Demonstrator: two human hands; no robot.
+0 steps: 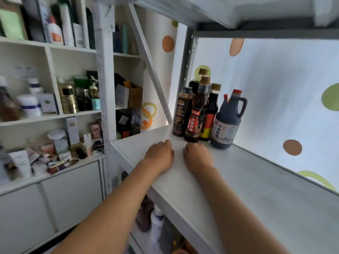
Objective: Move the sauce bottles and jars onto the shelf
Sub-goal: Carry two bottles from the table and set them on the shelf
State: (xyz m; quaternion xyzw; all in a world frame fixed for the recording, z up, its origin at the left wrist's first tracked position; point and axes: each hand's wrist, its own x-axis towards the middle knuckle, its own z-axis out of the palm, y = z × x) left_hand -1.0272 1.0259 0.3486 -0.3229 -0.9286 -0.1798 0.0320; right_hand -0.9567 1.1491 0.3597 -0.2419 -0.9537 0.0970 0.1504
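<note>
Several dark sauce bottles stand upright in the far left corner of the white shelf [256, 180]. Among them are a sesame oil bottle [196, 116] with a red label, a squat dark bottle [183, 114] to its left, a slim soy bottle [211, 114] with a red and yellow label, and a vinegar jug [227, 121] with a handle and orange cap. My left hand [160, 155] and my right hand [198, 156] hover low over the shelf just in front of the bottles. Their fingers are loosely curled and hold nothing. The right hand is close to the sesame oil bottle's base.
A diagonal brace [150, 65] and an upright post [105, 70] frame the shelf's left end. A white cabinet [55, 114] full of jars and boxes stands to the left. A dotted curtain [275, 88] hangs behind. More things sit on the lower shelf [152, 222].
</note>
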